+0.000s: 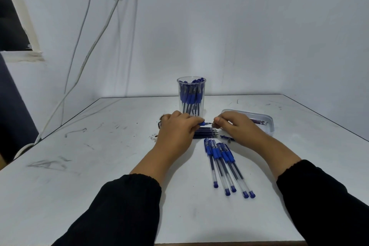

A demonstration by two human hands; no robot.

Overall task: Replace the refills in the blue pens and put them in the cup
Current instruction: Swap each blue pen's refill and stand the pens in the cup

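Blue pens with clear barrels and blue rubber grips are split three ways: one pen (203, 123) sits between the two hands, five more (223, 158) lie fanned on the white tabletop (99, 166) just nearer the person than the grip, and a good many stand in the clear plastic cup (191, 96) directly behind the hands. The left hand (176, 129) curls round the pen so that only its blue end shows past the fingers, while the right hand (233, 126) pinches something thin and dark at that end between thumb and forefinger. This looks like the refill step itself, a refill being drawn out of or fed into the barrel; which of the two cannot be told. If it is going in, the next move calls for keeping the thin rod in line with the barrel, seating it, closing the tip and lifting the pen over the cup's rim. A row of dark refills (205, 133) lies on the table just under the grip, and a shallow clear plastic tray (268, 120) beyond the right hand holds a few more. The left hand hides most of the pen, and a small blue piece (226, 137) beside the right wrist is too small to name.
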